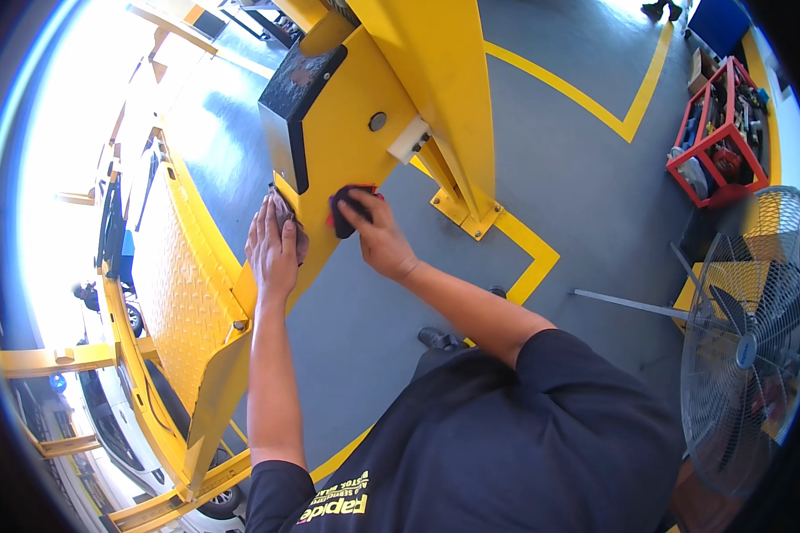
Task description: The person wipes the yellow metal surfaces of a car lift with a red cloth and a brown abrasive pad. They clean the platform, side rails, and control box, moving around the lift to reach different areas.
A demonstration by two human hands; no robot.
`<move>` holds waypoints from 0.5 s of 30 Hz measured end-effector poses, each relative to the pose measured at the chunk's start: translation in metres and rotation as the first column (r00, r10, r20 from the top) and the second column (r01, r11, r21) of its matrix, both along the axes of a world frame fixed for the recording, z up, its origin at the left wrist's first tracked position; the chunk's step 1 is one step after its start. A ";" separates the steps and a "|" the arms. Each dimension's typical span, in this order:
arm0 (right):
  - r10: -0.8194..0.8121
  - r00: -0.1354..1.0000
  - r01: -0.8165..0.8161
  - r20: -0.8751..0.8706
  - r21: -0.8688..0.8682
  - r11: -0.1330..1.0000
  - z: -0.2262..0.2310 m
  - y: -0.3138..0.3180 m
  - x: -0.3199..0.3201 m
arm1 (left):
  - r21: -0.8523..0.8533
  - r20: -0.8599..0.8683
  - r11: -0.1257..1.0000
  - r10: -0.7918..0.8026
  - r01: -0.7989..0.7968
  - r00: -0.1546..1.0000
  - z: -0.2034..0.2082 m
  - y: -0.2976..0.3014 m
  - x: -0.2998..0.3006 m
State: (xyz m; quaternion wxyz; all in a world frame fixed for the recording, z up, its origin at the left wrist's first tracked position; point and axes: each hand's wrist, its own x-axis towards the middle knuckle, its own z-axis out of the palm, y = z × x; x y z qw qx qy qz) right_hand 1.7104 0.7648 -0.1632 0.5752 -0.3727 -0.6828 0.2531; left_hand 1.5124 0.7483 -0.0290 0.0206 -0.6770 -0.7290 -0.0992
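My left hand [274,247] lies with its fingers stretched along a greyish rag [303,245], pressing it to the edge of a yellow steel lift carriage [347,115]. A little to the right, my right hand [384,238] has its fingers bent over a dark cloth with red edges [343,220]. That cloth rests against the carriage's flat yellow face. A black pad [298,80] with a scuffed top covers the carriage's upper left corner. Beside it rises a yellow lift post [444,89], bolted to the floor through a base plate [471,218].
To the left runs a yellow tread-plate ramp [182,266]. A white car [116,417] stands beyond it. On the right are a caged fan [747,346], a red metal rack [720,133] of tools and a grey metal leg [631,304] along the floor.
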 end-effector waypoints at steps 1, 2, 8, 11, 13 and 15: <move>-0.035 0.996 0.035 -0.086 -0.004 0.999 0.017 0.008 0.010 | 0.003 -0.003 1.000 0.009 -0.009 1.000 -0.001 -0.002 -0.002; -0.071 0.983 0.070 -0.172 -0.008 0.997 0.036 0.017 0.021 | 0.006 -0.003 1.000 0.018 -0.018 1.000 -0.003 -0.004 -0.004; -0.256 0.909 0.364 -0.329 0.328 0.872 0.172 0.090 0.066 | 0.044 -0.038 0.999 0.031 -0.029 0.999 -0.005 -0.004 0.000; -0.299 0.929 0.361 -0.218 0.352 0.863 0.150 0.113 0.046 | 0.046 -0.034 0.999 0.014 -0.012 0.999 -0.004 -0.002 0.003; -0.329 0.915 0.389 -0.234 0.288 0.875 0.126 0.113 0.041 | 0.057 -0.029 0.998 0.004 -0.003 1.000 -0.004 0.000 0.002; -0.341 0.910 0.390 -0.237 0.202 0.899 0.101 0.107 0.041 | 0.065 -0.029 0.998 -0.015 0.017 0.999 -0.007 -0.002 -0.003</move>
